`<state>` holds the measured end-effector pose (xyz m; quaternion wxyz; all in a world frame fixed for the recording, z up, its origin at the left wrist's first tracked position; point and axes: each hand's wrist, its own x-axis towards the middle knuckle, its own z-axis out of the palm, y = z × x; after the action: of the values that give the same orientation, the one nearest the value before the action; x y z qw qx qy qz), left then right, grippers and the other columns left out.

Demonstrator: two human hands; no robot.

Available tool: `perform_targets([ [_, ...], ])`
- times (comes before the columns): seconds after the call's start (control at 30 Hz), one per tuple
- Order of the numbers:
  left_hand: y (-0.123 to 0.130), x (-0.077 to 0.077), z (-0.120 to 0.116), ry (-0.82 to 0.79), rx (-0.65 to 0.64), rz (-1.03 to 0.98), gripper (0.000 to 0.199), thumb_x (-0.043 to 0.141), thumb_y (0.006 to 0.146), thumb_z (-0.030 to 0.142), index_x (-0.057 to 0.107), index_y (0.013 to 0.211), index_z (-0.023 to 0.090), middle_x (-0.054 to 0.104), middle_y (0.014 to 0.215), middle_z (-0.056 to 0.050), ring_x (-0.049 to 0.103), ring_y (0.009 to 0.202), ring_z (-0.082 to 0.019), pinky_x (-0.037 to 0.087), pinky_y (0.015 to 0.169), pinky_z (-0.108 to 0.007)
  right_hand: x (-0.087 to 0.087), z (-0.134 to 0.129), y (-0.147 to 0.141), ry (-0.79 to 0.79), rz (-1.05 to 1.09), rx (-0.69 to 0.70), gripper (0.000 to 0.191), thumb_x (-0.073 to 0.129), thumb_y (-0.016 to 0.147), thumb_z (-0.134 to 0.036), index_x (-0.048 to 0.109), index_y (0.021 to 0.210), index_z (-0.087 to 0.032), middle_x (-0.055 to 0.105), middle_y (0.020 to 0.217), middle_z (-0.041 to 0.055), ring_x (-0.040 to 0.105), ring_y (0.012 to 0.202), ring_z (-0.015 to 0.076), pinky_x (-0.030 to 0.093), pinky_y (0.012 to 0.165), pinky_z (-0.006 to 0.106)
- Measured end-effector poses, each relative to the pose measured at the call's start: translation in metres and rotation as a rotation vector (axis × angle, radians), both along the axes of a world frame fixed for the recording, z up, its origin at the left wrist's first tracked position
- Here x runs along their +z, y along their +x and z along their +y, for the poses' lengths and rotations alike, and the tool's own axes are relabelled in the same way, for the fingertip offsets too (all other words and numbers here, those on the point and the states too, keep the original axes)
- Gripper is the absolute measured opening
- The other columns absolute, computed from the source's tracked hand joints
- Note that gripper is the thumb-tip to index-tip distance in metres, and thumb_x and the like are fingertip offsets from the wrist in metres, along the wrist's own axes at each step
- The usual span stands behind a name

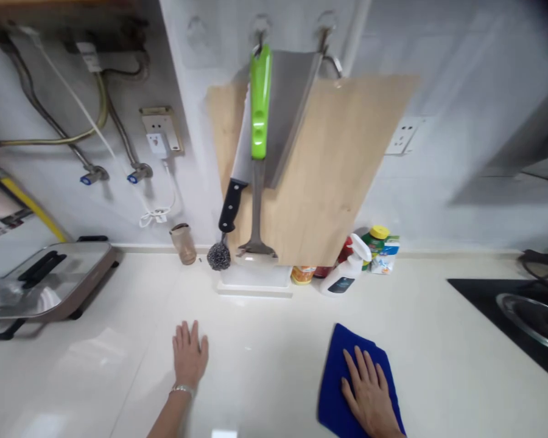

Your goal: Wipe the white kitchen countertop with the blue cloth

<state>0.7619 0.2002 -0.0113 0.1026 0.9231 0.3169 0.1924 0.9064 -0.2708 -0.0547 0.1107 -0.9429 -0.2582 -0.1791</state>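
Note:
My right hand (369, 389) lies flat with fingers spread on top of a folded blue cloth (335, 371), which rests on the white countertop (265, 365). To the left, my left hand (190, 353) is placed palm down on the bare counter, its fingers slightly apart and nothing held. A bracelet (181, 389) circles the left wrist. Behind the cloth stands a white spray bottle (344, 274) by the wall, apart from both hands.
A wooden cutting board (329, 170), a green-handled ladle (259, 109), a cleaver (290, 103) and a black-handled knife (231, 204) hang on the wall. An electric pan (91, 261) stands left, a glass jar (183, 244) behind, a black gas stove (493, 298) right.

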Motion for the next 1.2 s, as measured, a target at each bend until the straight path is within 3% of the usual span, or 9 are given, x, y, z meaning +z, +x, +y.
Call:
perform_targets([
  [0.17,-0.007,-0.005,-0.001,0.042,-0.006,-0.011,0.058,0.037,0.098,0.038,0.039,0.149,0.012,0.025,0.163,-0.022,0.013,0.154,-0.036,0.02,0.124,-0.061,0.01,0.083,0.016,-0.065,0.042,-0.009,0.075,0.04,0.091,-0.039,0.01,0.158,-0.023,0.008,0.166,0.0127,0.017,0.151,0.0385,0.023,0.118,0.066],
  [0.33,-0.004,-0.002,-0.007,0.08,-0.013,-0.044,0.057,0.041,0.097,0.035,0.04,0.148,0.01,0.024,0.163,-0.024,0.012,0.154,-0.038,0.022,0.123,-0.061,0.03,0.198,0.025,-0.159,0.162,0.06,0.067,0.04,0.091,-0.037,0.031,0.153,-0.014,0.018,0.164,0.0185,0.011,0.152,0.0375,0.016,0.121,0.062],
  [0.47,-0.006,-0.002,-0.008,0.104,-0.011,-0.053,0.057,0.043,0.097,0.034,0.038,0.149,0.011,0.027,0.162,-0.025,0.015,0.153,-0.039,0.028,0.12,-0.062,0.041,0.283,0.017,-0.171,0.249,0.064,0.071,0.042,0.089,-0.039,0.032,0.151,-0.006,0.027,0.16,0.025,0.011,0.15,0.0456,0.009,0.119,0.069],
  [0.6,-0.006,-0.004,-0.008,0.115,-0.018,-0.072,0.06,0.044,0.097,0.034,0.033,0.152,0.013,0.024,0.163,-0.024,0.014,0.154,-0.039,0.029,0.119,-0.063,0.044,0.332,0.003,-0.13,0.268,-0.036,0.077,0.04,0.089,-0.042,0.027,0.15,0.004,0.029,0.155,0.0326,0.013,0.147,0.0518,0.003,0.115,0.076],
  [0.7,-0.006,-0.006,-0.006,0.09,-0.021,-0.077,0.062,0.044,0.096,0.036,0.032,0.152,0.012,0.023,0.163,-0.024,0.013,0.154,-0.039,0.028,0.12,-0.065,0.046,0.348,-0.011,-0.108,0.296,0.069,0.078,0.041,0.089,-0.045,0.027,0.151,0.0,0.026,0.158,0.029,0.008,0.149,0.0501,0.003,0.116,0.076],
  [0.87,-0.01,-0.008,-0.001,0.036,-0.038,-0.059,0.058,0.042,0.097,0.038,0.036,0.151,0.016,0.019,0.166,-0.019,0.013,0.154,-0.038,0.025,0.122,-0.064,0.063,0.359,-0.04,-0.102,0.393,0.559,0.074,0.04,0.093,-0.05,0.019,0.156,-0.016,0.005,0.165,0.017,-0.001,0.152,0.04,0.008,0.122,0.066],
  [0.93,-0.013,-0.009,0.002,0.031,-0.055,-0.058,0.056,0.041,0.097,0.039,0.038,0.15,0.02,0.018,0.167,-0.016,0.013,0.154,-0.036,0.024,0.122,-0.063,0.072,0.354,-0.049,-0.096,0.445,0.673,0.071,0.037,0.096,-0.049,0.015,0.157,-0.02,-0.001,0.165,0.0151,-0.002,0.152,0.0377,0.008,0.124,0.065],
  [1.1,-0.016,-0.009,0.01,0.013,-0.072,-0.028,0.055,0.041,0.097,0.044,0.043,0.148,0.023,0.022,0.166,-0.017,0.014,0.154,-0.036,0.025,0.122,-0.063,0.083,0.3,-0.059,-0.072,0.524,0.818,0.071,0.042,0.095,-0.049,0.014,0.157,-0.027,-0.002,0.166,0.0115,-0.004,0.152,0.0348,0.008,0.125,0.064],
  [1.2,-0.016,-0.009,0.011,0.019,-0.079,-0.019,0.058,0.043,0.096,0.048,0.044,0.147,0.022,0.022,0.165,-0.019,0.013,0.154,-0.038,0.024,0.122,-0.063,0.079,0.25,-0.062,-0.074,0.514,0.792,0.069,0.043,0.096,-0.046,0.014,0.156,-0.032,-0.001,0.166,0.0087,0.0,0.153,0.034,0.013,0.124,0.064],
])
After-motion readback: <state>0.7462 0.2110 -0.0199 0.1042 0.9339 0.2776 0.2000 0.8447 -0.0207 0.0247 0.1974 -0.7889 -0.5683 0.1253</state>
